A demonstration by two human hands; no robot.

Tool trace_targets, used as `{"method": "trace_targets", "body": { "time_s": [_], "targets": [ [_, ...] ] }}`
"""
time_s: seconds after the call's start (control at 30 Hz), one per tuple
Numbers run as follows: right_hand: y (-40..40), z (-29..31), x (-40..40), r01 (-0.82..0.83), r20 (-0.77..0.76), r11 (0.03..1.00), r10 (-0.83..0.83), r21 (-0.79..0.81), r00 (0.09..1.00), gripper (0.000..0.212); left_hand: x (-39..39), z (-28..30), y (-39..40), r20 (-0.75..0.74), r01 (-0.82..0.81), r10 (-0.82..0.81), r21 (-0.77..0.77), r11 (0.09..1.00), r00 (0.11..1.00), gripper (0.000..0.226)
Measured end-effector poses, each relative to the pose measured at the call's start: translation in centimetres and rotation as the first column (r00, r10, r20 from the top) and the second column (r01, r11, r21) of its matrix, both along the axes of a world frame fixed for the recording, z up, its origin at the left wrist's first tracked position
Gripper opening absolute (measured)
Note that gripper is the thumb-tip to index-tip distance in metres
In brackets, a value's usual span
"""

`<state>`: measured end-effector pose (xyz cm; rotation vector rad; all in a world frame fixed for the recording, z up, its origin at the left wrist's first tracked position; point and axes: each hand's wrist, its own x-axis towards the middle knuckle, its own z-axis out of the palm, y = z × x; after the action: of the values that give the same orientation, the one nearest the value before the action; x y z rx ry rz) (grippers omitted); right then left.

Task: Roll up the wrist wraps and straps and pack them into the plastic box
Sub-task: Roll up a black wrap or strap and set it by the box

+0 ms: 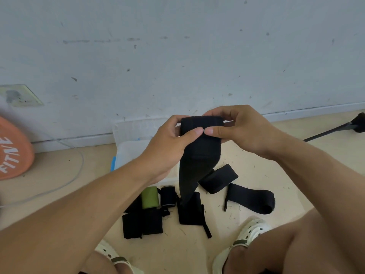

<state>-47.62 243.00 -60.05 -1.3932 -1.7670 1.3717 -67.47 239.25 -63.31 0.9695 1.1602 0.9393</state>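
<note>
1. The left hand [169, 147] and right hand [243, 131] hold a black wrap [199, 153] up above the floor [276, 169], each grip clamped on its rolled top end, thumbs meeting at the front.
2. The wrap's loose tail hangs down toward the floor.
3. The clear box [130, 139] stands open behind the hands, against the wall [177, 56].
4. On the floor lie a green roll [149, 197], a small black roll [168, 196], flat black wraps [142, 224] and two loose black straps [250, 198].
5. An orange plate [11, 151] leans at the left.
</note>
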Motion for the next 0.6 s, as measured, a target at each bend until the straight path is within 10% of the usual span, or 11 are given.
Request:
{"method": "trace_targets", "body": {
  "time_s": [0.33,0.6],
  "targets": [
    [-0.9,-0.3,-1.3,0.120,0.019,0.929,-0.135,0.349,0.991,0.040,0.2,0.5,0.1,0.198,0.090,-0.059,-0.151,0.984,0.978,0.046],
    [-0.8,-0.5,-1.7,0.070,-0.090,0.955,-0.046,0.287,0.995,0.034,-0.5,0.2,0.4,0.162,-0.039,0.058,-0.117,0.992,0.985,0.039]
  ]
}}
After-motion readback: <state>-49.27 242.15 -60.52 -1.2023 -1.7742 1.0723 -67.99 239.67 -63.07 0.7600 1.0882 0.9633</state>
